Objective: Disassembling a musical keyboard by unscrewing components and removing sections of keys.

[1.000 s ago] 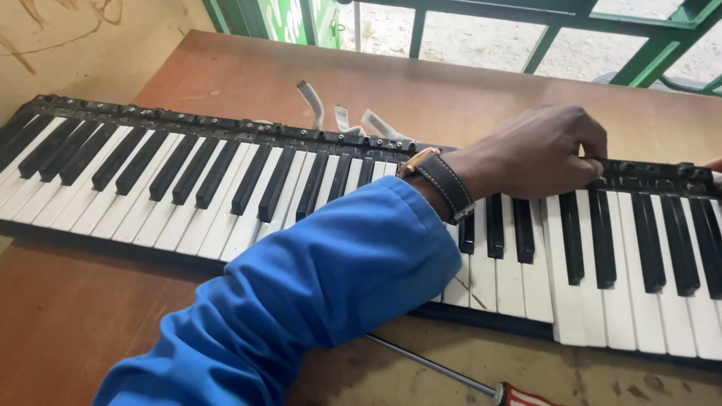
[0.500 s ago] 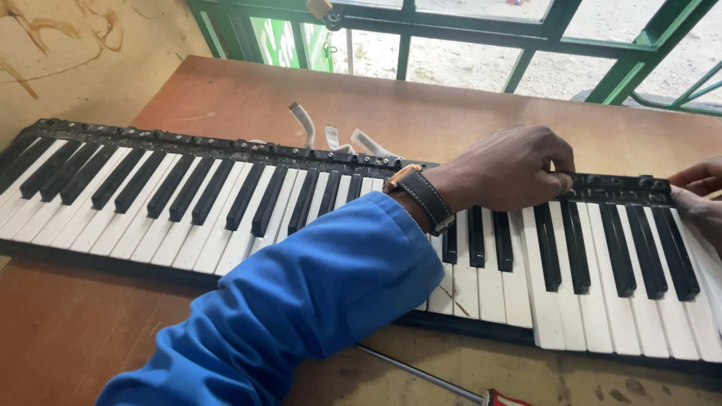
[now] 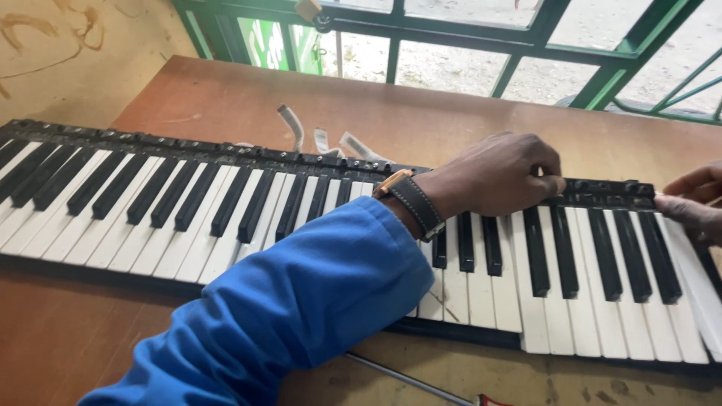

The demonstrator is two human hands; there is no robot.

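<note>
On the brown table (image 3: 226,98) I see a bare keyboard key assembly (image 3: 188,203) lying lengthwise, running from the left edge of the view to the right edge, with its black rear rail toward the green window frame (image 3: 526,45).

1. Left hand (image 3: 496,177): I have it reaching across the keys from the lower left, in a blue sleeve (image 3: 301,308) with a brown-strapped wristwatch (image 3: 410,201) on the wrist. The hand lies palm down over the upper ends of the keys. Its fingers are curled close together, with the fingertips (image 3: 553,183) pressed against the rear rail (image 3: 609,188). I cannot tell whether anything is pinched between them.

2. Right hand (image 3: 696,199): only part of it shows, at the right border. Its fingers are bent and rest on the far right end of the rail and the topmost keys. I cannot tell whether it holds anything.

3. Behind the rail, near the middle of the assembly, three pale flat ribbon cables (image 3: 323,139) stick up and curl over the table.

4. Near the lower edge, just in front of the keys, a thin metal screwdriver shaft (image 3: 406,380) lies on the table, with a bit of red handle (image 3: 492,401) at the edge.
</note>
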